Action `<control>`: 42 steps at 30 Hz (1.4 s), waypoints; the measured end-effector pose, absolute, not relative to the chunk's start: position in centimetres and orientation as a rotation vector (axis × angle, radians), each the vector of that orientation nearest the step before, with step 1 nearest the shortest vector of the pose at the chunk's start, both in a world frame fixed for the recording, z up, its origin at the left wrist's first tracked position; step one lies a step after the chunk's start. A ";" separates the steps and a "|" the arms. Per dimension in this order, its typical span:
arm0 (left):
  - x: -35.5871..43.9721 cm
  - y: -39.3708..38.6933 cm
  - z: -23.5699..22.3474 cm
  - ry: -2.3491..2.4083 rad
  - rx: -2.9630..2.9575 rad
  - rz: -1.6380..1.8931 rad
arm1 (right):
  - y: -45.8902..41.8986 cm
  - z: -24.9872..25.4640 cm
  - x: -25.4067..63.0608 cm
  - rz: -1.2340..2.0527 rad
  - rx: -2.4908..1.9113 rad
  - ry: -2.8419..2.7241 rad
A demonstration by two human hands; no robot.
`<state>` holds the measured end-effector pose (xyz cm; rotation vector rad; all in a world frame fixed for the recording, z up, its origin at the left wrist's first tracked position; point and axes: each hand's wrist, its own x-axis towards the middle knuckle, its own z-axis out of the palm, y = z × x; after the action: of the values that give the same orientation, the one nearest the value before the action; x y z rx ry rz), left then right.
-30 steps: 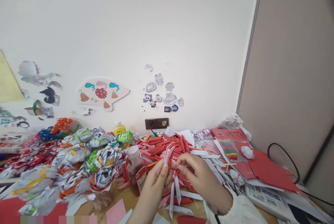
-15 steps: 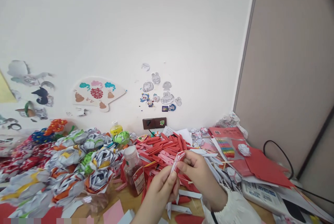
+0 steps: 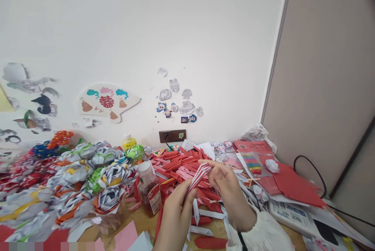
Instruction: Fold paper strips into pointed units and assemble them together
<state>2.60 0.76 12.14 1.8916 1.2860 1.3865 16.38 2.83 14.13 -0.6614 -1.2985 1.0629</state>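
My left hand (image 3: 178,208) is closed around the lower end of a bundle of folded paper strips (image 3: 199,176), striped red and white, tilted up to the right. Close by its upper end is my right hand (image 3: 223,178), its fingers curled and one fingertip at the bundle's tip. What those fingers pinch, if anything, I cannot make out. Behind and below both hands spreads a heap of folded red and pink paper strips (image 3: 172,164). Several folded white strips (image 3: 202,230) lie on the table under the hands.
Left of my hands stands a clear bottle of reddish liquid (image 3: 149,190). Many folded paper flowers (image 3: 113,175) fill the left side. Red paper sheets (image 3: 295,182) and a white box-like item (image 3: 290,218) lie right. A yellow bottle (image 3: 129,141) stands near the wall.
My right hand has loosened from the bundle's middle and shifted right, to its tip. More of the striped bundle shows above my left hand, which still grips it. The view has shifted slightly.
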 end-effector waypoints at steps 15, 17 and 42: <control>2.7 0.7 11.8 1.246 1.948 1.363 | 2.7 14.3 16.5 1.136 -0.671 -1.190; 2.8 0.6 11.9 1.219 1.934 1.379 | 2.8 14.3 16.6 1.114 -0.707 -1.196; 2.3 1.8 12.4 0.855 1.166 1.240 | 2.5 14.3 17.3 0.610 -1.016 -1.810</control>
<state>2.25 1.81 12.36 1.1655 0.8547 1.2398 17.27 2.46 14.31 -1.0164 -1.8099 0.6099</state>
